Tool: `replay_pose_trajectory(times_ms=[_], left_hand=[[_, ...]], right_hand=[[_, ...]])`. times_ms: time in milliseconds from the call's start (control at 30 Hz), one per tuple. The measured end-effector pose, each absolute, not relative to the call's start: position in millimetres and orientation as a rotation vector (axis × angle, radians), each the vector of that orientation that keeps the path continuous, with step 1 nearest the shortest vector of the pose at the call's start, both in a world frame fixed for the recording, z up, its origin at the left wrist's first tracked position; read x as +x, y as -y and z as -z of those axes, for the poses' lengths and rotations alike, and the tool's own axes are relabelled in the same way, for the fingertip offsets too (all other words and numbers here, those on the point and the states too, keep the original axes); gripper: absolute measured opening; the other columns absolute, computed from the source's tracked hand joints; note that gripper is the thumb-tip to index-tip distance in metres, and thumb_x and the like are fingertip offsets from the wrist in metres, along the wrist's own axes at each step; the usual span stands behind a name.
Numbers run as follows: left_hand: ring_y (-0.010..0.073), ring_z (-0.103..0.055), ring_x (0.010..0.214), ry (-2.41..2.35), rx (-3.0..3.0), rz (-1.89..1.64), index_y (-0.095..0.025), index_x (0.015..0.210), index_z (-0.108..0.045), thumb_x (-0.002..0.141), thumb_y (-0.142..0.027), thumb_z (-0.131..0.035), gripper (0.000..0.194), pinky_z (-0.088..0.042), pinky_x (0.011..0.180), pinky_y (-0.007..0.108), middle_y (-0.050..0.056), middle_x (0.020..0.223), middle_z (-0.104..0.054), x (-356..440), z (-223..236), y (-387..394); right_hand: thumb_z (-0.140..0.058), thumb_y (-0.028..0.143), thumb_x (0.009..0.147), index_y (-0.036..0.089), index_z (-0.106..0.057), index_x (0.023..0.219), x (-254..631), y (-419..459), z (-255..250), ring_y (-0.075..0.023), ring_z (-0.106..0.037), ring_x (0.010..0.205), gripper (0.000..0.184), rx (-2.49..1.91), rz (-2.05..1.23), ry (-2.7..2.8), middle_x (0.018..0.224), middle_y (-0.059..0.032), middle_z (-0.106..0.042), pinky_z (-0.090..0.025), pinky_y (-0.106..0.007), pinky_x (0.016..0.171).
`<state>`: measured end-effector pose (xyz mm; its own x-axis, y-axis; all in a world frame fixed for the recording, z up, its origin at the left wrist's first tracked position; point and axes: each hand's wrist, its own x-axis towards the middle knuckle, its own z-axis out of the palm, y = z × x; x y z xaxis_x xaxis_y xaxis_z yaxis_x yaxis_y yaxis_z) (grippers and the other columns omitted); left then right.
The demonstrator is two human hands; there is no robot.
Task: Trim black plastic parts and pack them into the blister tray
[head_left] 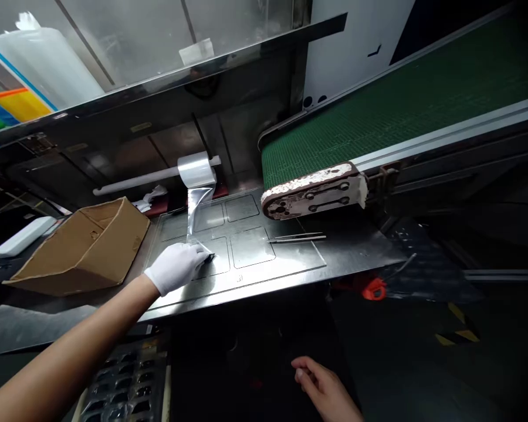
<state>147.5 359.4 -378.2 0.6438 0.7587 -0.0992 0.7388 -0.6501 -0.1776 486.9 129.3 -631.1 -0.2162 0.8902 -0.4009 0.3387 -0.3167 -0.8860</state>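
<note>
My left hand point(178, 268), in a white glove, is over the metal worktop. Its fingers are closed on a small dark flat piece point(209, 258), partly hidden by the fingertips. Right behind those fingers a strip of clear film point(193, 211) comes down from a film roll point(196, 170) on a white rod. Under the hand lies a clear sheet marked with rounded rectangles point(251, 246). Tweezers point(297, 238) rest at its right side. My right hand point(325, 388) is bare, low in front of the worktop, its fingers loosely curled in with nothing visible in them.
An open cardboard box point(88, 246) stands left of the sheet. The green conveyor belt's end point(314, 193) overhangs the worktop at right. Below left is a tray of dark glossy pieces point(123, 387). An orange-handled tool point(373, 289) sits beneath the worktop's edge.
</note>
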Motion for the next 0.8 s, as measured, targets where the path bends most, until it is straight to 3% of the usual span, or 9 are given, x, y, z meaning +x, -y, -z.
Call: replay_pose_trajectory(times_ms=[333, 567, 667, 800], left_hand=[[0.0266, -0.071, 0.092, 1.221, -2.718, -0.341, -0.02, 0.114, -0.07, 0.099, -0.015, -0.045, 0.029, -0.052, 0.078, 0.037, 0.012, 0.108, -0.075, 146, 379, -362], [0.0291, -0.072, 0.085, 1.31, -2.791, -0.309, -0.016, 0.098, -0.074, 0.093, -0.016, -0.05, 0.025, -0.054, 0.077, 0.039, 0.015, 0.094, -0.075, 148, 378, -370], [0.0273, -0.074, 0.097, 1.435, -2.863, -0.232, -0.024, 0.104, -0.079, 0.093, -0.024, -0.055, 0.026, -0.057, 0.089, 0.038, 0.009, 0.104, -0.08, 141, 374, -386], [0.0194, -0.076, 0.107, 1.693, -2.905, -0.067, -0.034, 0.115, -0.08, 0.098, -0.043, -0.053, 0.033, -0.056, 0.099, 0.028, -0.004, 0.117, -0.081, 122, 369, -406]], right_hand=[[-0.048, 0.054, 0.099, 0.025, -0.073, 0.11, 476, -138, 621, -0.0222, -0.071, 0.089, 0.039, -1.597, -1.527, 1.519, 0.096, -0.0053, -0.077, -0.054, -0.03, 0.08], [-0.047, 0.053, 0.1, 0.026, -0.072, 0.111, 475, -138, 627, -0.0217, -0.071, 0.091, 0.039, -1.598, -1.519, 1.53, 0.097, -0.0047, -0.076, -0.054, -0.029, 0.081], [-0.047, 0.053, 0.1, 0.026, -0.072, 0.111, 476, -139, 627, -0.0219, -0.072, 0.092, 0.038, -1.619, -1.524, 1.512, 0.098, -0.0048, -0.077, -0.055, -0.029, 0.082], [-0.048, 0.054, 0.098, 0.025, -0.073, 0.11, 477, -139, 626, -0.0224, -0.073, 0.089, 0.04, -1.641, -1.512, 1.487, 0.096, -0.0058, -0.077, -0.056, -0.029, 0.078]])
